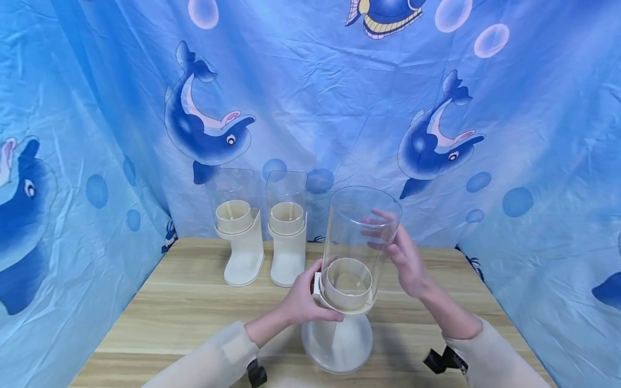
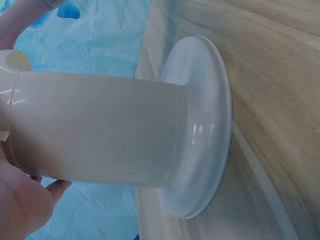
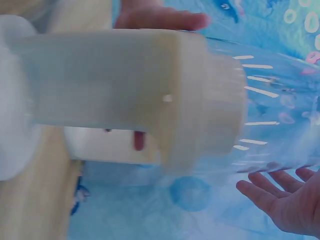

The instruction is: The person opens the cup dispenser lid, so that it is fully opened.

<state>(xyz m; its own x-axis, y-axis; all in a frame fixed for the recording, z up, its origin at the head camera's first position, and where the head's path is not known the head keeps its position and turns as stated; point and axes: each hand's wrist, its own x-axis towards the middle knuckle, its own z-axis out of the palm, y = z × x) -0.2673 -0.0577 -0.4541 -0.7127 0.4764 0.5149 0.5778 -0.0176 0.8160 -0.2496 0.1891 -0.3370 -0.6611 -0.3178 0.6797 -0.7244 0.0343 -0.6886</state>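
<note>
Before a blue dolphin-print curtain (image 1: 330, 124), two white stands topped with clear cylinders occupy the far side of a wood-grain tabletop (image 1: 174, 307): the left-hand stand (image 1: 244, 264), then, just beside it, its near twin (image 1: 287, 261). Toward the center, a person's left grip (image 1: 308, 299) clasps a third white stand (image 1: 350, 337) below its collar, thumb across the front. That stand is upright nearer the person, round base down at the tabletop, a cream ring (image 1: 348, 284) inside its tall clear cylinder (image 1: 345, 237). At right, the right grip (image 1: 405, 256) is unclenched, fingers extended alongside the cylinder's far wall; whether the fingertips touch it cannot be told.
</note>
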